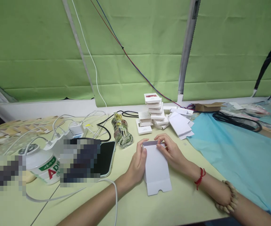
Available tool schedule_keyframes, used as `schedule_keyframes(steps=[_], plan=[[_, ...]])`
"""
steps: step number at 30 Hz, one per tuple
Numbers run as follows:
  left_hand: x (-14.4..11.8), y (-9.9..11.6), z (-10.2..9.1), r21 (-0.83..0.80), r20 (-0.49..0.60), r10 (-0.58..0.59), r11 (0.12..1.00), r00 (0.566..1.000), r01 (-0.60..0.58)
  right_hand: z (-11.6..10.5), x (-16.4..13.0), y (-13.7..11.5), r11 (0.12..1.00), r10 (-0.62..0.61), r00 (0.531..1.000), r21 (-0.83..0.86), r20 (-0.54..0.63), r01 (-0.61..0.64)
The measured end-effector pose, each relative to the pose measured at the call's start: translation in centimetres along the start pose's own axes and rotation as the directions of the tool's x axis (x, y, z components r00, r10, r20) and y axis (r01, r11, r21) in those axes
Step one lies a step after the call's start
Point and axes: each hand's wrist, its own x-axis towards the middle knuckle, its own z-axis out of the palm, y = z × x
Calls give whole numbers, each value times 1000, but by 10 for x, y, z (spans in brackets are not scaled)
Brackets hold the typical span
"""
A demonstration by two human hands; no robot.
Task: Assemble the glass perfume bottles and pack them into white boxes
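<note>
Holding the white box [157, 166] over the table [187, 201], you pinch its left side with your left hand [137, 164] and its far right corner with your right hand [173, 153]; its notched flap [155, 187] points toward you.

On the table [185, 201], the carton [156, 166] is near the front edge, the phone [106, 158] at its left, the stacked boxes [156, 110] behind.

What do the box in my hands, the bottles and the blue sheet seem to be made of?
Box: probably thin card with a matt white finish, judging by its crisp fold and notched flap. Bottles: apparently glass, see-through and glossy, with bright highlights, though plastic is possible. Blue sheet: thin, smooth plastic or fabric; its soft wrinkles leave that open.
</note>
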Motion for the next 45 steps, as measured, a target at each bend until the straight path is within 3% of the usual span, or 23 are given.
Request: schedule_keyframes(steps=[8, 13, 19, 25, 29, 33, 36, 40, 45], plan=[[-1, -16, -1, 62, 25, 30, 998, 999, -31, 0, -2, 0, 1000, -19, 1000, 4, -24, 19], [-3, -14, -4, 173, 94, 68, 981, 993, -84, 1, -2, 1, 999, -48, 997, -3, -54, 48], [-3, -12, -4, 188, 101, 41, 980, 994, -59, 1, -3, 2, 998, -60, 995, -7, -74, 59], [-2, -8, -2, 89, 62, 15, 996, 998, -20, 3, -4, -5, 989, 60, 994, 144, -90, -47], [0, 0, -1, -22, 49, -29, 999, 998, 31, 6, -5, -14, 912, 232, 972, 339, 32, -229], [1, 3, -1, -99, 31, -40, 994, 999, 43, 7, -5, -15, 877, 301, 950, 368, 81, -309], [2, 1, -1, -154, -55, -36, 988, 998, 27, 8, -4, -11, 863, 350, 933, 358, 85, -356], [4, 0, -1, -135, -170, -36, 991, 985, 13, 12, -5, -6, 852, 340, 924, 358, 177, -382], [5, -1, -1, -114, -151, -37, 993, 988, 19, 14, -7, -3, 809, 318, 911, 425, 264, -406]])
